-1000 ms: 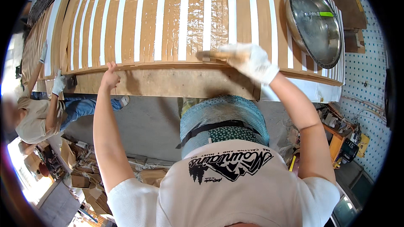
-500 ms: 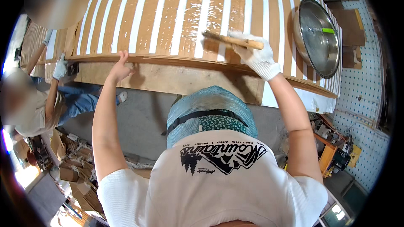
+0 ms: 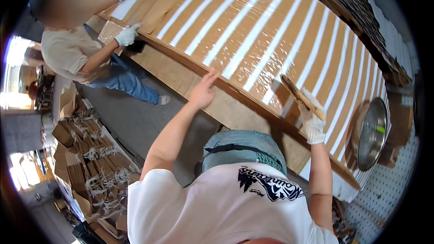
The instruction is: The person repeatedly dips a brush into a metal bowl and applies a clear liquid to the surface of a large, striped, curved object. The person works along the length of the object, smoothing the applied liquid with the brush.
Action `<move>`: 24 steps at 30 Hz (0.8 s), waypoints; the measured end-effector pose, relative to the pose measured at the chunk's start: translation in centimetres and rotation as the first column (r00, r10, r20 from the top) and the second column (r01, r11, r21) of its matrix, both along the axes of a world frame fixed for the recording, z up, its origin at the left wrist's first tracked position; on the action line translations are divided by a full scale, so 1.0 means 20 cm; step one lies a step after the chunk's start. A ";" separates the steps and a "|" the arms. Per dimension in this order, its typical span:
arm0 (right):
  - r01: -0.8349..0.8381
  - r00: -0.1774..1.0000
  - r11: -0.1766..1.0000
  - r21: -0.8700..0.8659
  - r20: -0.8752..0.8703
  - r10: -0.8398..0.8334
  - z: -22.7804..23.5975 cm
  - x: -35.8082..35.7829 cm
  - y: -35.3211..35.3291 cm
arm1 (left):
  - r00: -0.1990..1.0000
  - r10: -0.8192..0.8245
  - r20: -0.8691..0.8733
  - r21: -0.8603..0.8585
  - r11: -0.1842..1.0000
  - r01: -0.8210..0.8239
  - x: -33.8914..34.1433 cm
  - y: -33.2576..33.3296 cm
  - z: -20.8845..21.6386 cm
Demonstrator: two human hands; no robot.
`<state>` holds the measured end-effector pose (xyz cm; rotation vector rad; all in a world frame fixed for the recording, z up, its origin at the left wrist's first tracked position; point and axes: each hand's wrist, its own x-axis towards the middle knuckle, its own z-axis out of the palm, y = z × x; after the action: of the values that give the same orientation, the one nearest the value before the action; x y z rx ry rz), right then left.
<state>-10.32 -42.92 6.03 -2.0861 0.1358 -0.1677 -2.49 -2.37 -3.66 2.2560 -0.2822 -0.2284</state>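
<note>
My right hand point(image 3: 313, 124), in a white knitted glove, is closed round the wooden handle of a flat brush point(image 3: 312, 104). It hovers at or just above the near edge of a brown sheet with white stripes point(image 3: 235, 31); whether the bristles touch cannot be made out. A wet, glossy sheen covers the middle of that striped surface. My bare left hand point(image 3: 204, 92) rests by the same near edge, further left, its fingers stretched out and holding nothing.
A steel basin point(image 3: 371, 134) with a bright green-handled item inside stands on the striped surface at the right. At the far left a co-worker point(image 3: 72, 54) in white gloves touches the sheet's end. Cardboard pieces with stringy ties point(image 3: 90, 162) lie piled at the lower left.
The whole view has turned, so the striped sheet now runs diagonally and more of the co-worker shows at left. My right hand still grips the brush; my left stays by the edge.
</note>
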 end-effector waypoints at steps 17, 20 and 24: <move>0.043 0.970 0.982 -0.182 -0.228 -0.085 0.01 0.00 0.14 | 0.755 0.649 0.100 0.476 0.635 -0.609 0.93 0.56 0.22; 0.046 0.967 0.975 -0.217 -0.236 -0.098 0.05 0.02 0.16 | 0.701 0.706 0.095 0.497 0.577 -0.648 0.94 0.54 0.26; 0.033 0.953 0.963 -0.269 -0.281 -0.112 0.05 0.01 0.18 | 0.694 0.710 0.119 0.547 0.536 -0.643 0.90 0.59 0.15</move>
<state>-10.10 -39.39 7.00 -2.3625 0.3905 0.0880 15.60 9.41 -0.60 2.7115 0.8619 -0.0110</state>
